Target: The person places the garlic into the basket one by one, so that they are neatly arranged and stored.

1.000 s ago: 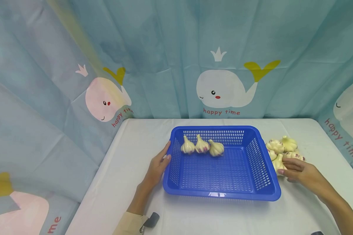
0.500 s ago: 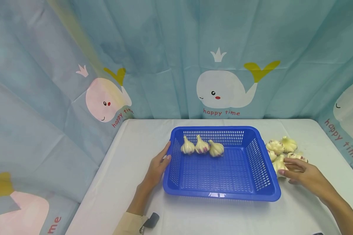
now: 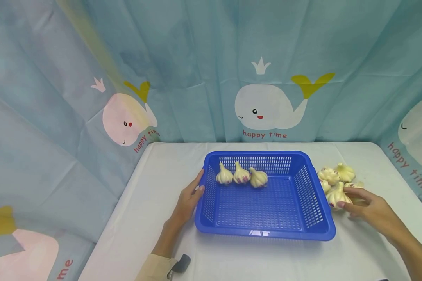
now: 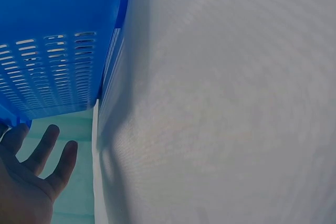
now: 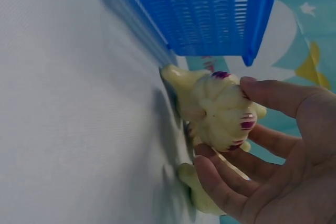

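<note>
A blue plastic basket [image 3: 260, 233] with slotted walls stands mid-table. My left hand [image 3: 188, 201] touches the outside of its left rim, and in the left wrist view several fingers [image 4: 64, 162] are straight and spread. Three garlic bulbs [image 3: 241, 175] lie in a row inside along the back wall. To the right of the basket, my right hand [image 3: 369, 207] holds a white garlic bulb [image 3: 338, 197] with purple streaks between thumb and fingers. The right wrist view shows that bulb's rounded base [image 5: 215, 111] towards the camera. Its stem points up in the head view.
Several more garlic bulbs [image 3: 345, 172] are bunched behind the held one, against the basket's right side. A white cloth covers the table [image 3: 140, 187]. Behind it hangs a blue-green curtain [image 3: 204, 78] with printed whales.
My right hand has moved slightly right, and the garlic bulb in its fingers has shifted right and up a little. The left hand and the basket stay where they were.
</note>
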